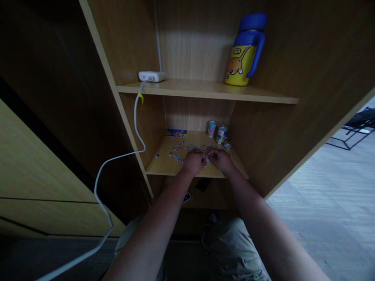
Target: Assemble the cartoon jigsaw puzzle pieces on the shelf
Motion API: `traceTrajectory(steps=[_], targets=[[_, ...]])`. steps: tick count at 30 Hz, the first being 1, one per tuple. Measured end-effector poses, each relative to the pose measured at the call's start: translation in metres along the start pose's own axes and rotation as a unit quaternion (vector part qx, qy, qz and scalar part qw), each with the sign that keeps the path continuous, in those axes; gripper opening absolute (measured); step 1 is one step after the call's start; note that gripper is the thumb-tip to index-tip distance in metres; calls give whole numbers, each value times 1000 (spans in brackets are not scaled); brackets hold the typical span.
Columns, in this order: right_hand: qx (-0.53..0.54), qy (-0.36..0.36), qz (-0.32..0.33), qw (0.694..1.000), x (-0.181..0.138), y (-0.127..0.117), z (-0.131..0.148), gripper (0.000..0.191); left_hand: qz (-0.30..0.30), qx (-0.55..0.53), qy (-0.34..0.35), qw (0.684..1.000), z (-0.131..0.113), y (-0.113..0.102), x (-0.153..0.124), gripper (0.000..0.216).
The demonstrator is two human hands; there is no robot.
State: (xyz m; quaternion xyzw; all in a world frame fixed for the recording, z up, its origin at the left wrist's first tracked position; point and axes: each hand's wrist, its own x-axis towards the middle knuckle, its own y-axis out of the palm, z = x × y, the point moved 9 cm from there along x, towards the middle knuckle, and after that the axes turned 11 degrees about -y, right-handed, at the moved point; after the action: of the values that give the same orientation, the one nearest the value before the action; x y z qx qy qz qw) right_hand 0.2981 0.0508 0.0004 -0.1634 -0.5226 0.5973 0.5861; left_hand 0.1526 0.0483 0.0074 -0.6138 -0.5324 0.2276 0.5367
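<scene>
Both hands reach onto the lower wooden shelf (164, 168). My left hand (193, 163) and my right hand (221, 159) meet with fingers pinched together over a small puzzle piece (207, 159) between them. Several loose blue and colourful puzzle pieces (179, 151) lie scattered on the shelf just beyond and left of my hands. A blue puzzle picture sheet (176, 133) lies at the back of the shelf.
Two small cans (216, 132) and a round lid (227, 145) stand at the shelf's back right. On the upper shelf sit a blue and yellow jug (245, 52) and a white charger (152, 76) with a white cable (114, 159) hanging down left. Floor lies at right.
</scene>
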Motion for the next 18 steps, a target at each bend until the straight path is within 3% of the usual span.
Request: traceTrajectory(steps=[18], targets=[[-34,-16,-40,999,0,3,-7,10,7,-5,-14,1000,3,2,1,27]])
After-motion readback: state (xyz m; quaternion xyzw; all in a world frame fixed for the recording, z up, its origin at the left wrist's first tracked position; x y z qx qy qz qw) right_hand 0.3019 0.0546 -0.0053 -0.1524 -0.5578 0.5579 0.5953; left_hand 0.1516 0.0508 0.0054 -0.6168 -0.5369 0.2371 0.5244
